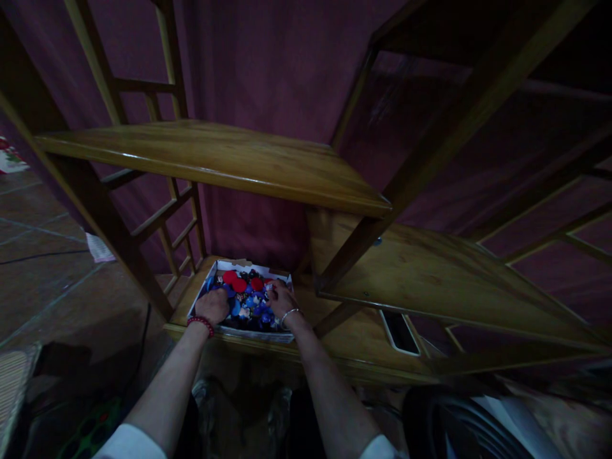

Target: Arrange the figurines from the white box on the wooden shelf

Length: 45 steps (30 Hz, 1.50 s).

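A shallow white cardboard box [258, 333] rests on the low wooden shelf, filled with small blue, white and dark pieces [258, 308] whose kind I cannot make out. Several red rounded pieces [240, 285] lie among them toward the back. My left hand [213, 305], with a red bead bracelet, is over the box's left side, fingers curled down and closed; whatever is in them is hidden. At the right side, my right hand [283, 301], with a thin bracelet, reaches into the pieces. Its fingers are bent together, and any held piece is too small to name.
A wooden shelf board [215, 156] juts out above the box, with slanted posts on either side. On the lower shelf at right lies a dark-faced, phone-like object [400, 331]. A black round-edged object [459, 424] stands at the lower right. Purple cloth [268, 70] hangs behind.
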### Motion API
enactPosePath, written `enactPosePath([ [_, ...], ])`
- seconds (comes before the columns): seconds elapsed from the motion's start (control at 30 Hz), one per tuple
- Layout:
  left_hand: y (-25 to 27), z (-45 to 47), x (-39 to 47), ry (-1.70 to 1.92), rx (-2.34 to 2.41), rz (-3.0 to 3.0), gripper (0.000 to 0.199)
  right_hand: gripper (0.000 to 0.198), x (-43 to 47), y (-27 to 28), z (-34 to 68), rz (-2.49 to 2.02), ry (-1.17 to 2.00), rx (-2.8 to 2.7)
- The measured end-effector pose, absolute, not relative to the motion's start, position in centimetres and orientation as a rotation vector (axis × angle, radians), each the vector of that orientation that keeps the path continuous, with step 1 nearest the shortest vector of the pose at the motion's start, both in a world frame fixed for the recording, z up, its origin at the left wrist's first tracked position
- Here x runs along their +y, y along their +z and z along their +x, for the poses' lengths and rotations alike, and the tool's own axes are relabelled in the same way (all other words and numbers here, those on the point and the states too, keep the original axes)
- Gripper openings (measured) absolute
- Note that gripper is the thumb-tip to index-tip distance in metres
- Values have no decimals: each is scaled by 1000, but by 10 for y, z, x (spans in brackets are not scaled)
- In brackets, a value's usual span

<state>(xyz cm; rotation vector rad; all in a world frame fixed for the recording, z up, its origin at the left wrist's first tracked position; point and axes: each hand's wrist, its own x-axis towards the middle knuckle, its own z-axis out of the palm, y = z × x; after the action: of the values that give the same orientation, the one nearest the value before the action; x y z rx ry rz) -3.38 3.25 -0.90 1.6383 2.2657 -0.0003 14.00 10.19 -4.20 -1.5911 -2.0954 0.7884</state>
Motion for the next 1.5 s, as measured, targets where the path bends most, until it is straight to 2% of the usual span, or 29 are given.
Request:
enactPosePath([
  [0.43, -4, -30, 33, 80, 2308, 1595, 29, 26, 90, -31, 137, -1519, 801, -2064],
  [1.07, 5, -9, 46, 695, 2160, 1562, 29, 25, 78, -19, 126, -1478, 826, -2159],
  [1.5, -6, -5, 52, 853, 1976, 1404, 23, 30, 74, -18, 119, -1476, 775, -2150],
])
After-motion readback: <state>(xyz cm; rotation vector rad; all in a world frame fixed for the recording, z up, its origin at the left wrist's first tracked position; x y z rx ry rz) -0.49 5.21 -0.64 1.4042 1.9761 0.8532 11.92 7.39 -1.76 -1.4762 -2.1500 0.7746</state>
